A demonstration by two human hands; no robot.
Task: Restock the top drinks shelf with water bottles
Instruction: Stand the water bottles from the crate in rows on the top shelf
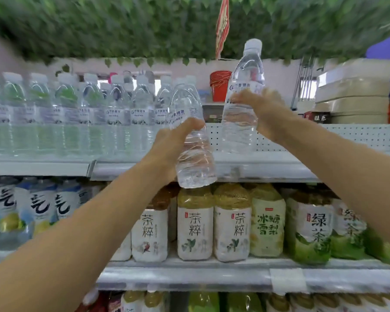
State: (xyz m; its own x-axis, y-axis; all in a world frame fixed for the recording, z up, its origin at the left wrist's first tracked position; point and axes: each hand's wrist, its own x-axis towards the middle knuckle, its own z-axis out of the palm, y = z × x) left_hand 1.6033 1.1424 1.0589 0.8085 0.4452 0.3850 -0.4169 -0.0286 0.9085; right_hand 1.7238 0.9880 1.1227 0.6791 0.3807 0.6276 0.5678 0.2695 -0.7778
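My left hand grips a clear water bottle around its middle, held in front of the top shelf's front edge, its base hanging below the shelf lip. My right hand holds a second clear water bottle upright at its label, its base at the level of the top shelf floor; whether it touches is unclear. Rows of matching water bottles fill the left part of that shelf, right up to the bottle in my left hand.
The shelf part to the right of the held bottles shows bare perforated back panel. Behind stand a red bucket stack and stacked beige containers. Tea bottles fill the shelf below. Leafy garland hangs overhead.
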